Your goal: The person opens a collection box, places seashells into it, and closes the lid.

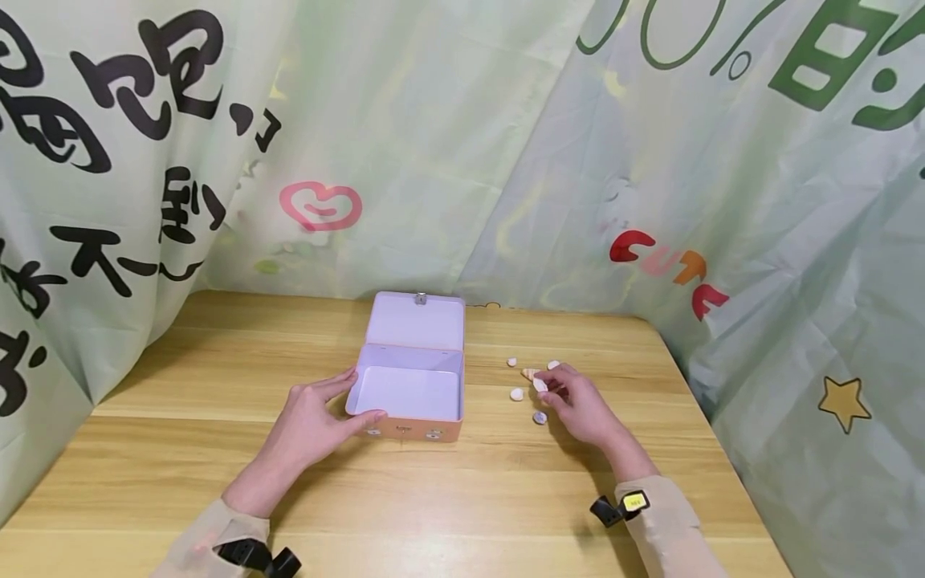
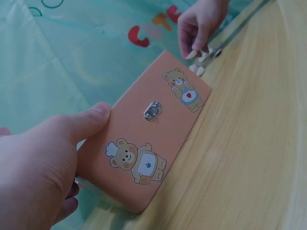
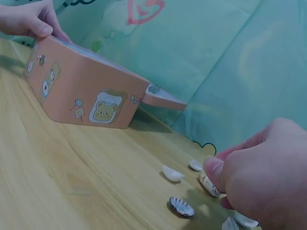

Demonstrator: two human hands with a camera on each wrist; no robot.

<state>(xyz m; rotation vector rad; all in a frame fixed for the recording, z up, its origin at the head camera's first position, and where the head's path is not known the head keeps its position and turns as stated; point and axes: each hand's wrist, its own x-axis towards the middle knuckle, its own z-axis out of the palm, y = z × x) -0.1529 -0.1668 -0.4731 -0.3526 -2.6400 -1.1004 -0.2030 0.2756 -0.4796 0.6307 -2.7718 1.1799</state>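
An orange tin box (image 1: 415, 430) with bear pictures stands on the table, its lid (image 1: 415, 321) swung back and its lilac inside bare. My left hand (image 1: 314, 419) grips the box at its front left corner, thumb on the front rim and fingers along the side. To the right of the box, my right hand (image 1: 584, 408) pinches a white seashell (image 1: 539, 385) just above the table. Around it lie a white shell (image 1: 516, 394), a dark-ribbed shell (image 3: 182, 207), a banded spiral shell (image 3: 208, 185) and other small shells, partly hidden by the hand in the right wrist view.
The wooden table (image 1: 506, 506) meets a printed fabric curtain (image 1: 433, 160) at the back and sides. A metal clasp (image 2: 152, 110) sits on the box front. Both sleeves carry black wrist devices, the right one (image 1: 620, 507) with a lit screen.
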